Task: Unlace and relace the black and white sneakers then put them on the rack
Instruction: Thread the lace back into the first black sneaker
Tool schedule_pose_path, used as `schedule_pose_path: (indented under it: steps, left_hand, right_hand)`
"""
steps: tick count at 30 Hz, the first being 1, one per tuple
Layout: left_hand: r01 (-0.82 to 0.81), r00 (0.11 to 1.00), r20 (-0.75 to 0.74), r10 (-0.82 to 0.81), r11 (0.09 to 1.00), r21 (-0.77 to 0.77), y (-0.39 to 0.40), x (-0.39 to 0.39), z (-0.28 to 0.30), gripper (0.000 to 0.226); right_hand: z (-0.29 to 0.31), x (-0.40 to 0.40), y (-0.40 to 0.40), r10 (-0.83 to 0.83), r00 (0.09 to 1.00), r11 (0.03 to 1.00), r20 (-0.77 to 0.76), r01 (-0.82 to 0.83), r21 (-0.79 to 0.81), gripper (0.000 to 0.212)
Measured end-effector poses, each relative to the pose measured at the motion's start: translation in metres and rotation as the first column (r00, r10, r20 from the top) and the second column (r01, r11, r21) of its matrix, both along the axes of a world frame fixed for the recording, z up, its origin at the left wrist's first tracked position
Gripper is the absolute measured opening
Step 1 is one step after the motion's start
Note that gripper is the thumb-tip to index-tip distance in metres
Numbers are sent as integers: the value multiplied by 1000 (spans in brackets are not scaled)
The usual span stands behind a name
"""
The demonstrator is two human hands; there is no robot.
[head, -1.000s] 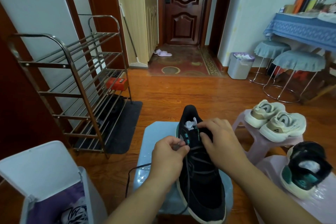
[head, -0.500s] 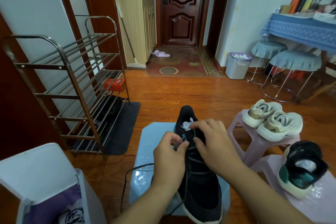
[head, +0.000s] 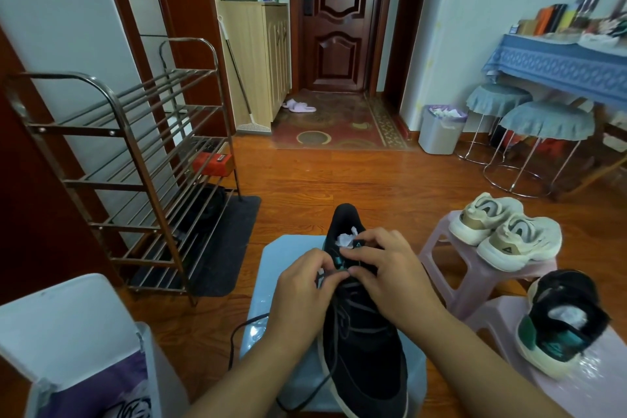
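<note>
black sneaker [head: 364, 343] lies on a pale blue stool [head: 288, 285], heel end away from the person, white paper stuffed in its opening. both hands meet over the top eyelets: left hand [head: 302, 292] pinches the black lace [head: 251, 329] between thumb and forefinger, right hand [head: 383, 271] has fingers curled, pinching the lace just beside the left fingertips. loose lace trails off the stool to the left of the grip and down toward the floor. right of the grip, second black sneaker [head: 559, 326] sits on a pink stool [head: 604, 383]; beyond it a cream pair of shoes [head: 502, 231] on another pink stool. far left of the grip, metal rack [head: 135, 163] against the wall, a white bin [head: 68, 332] below it.
</note>
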State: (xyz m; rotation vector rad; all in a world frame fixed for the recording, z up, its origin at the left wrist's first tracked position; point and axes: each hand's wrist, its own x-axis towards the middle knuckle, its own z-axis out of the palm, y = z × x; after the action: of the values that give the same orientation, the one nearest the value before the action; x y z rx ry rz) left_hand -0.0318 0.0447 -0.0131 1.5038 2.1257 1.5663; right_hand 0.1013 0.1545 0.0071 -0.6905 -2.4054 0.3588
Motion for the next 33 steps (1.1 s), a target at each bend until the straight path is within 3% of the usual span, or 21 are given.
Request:
schedule_pose_path:
  steps: [6,15,20,25,30,33]
  left_hand:
    - [67,993,101,-66,998,-8,7,-2,6,32]
    - [115,971,218,-99,991,-64,2,2,12,31]
    - [61,955,295,-29,993,-99,-3,9,11,29]
    - [-62,889,452,75,997,-44,1,13,11,25]
    - [-49,909,412,58,998,-32,1,16,11,21]
    - [51,942,335,-30,997,-56,1,6,12,29]
  right_hand:
    - [-1,-1,5,49,995,998,-85,-46,37,20]
    - [1,2,11,114,993,988,6,-114,101,32]
    - [0,1,11,110,994,986,-10,-108,123,31]
    - [0,0,11,90,995,995,-33,-88,40,34]
    - [0,-2,10,68,996,997,-53,-65,50,18]
    - [3,0,8,87,995,994,-54,-83,69,8]
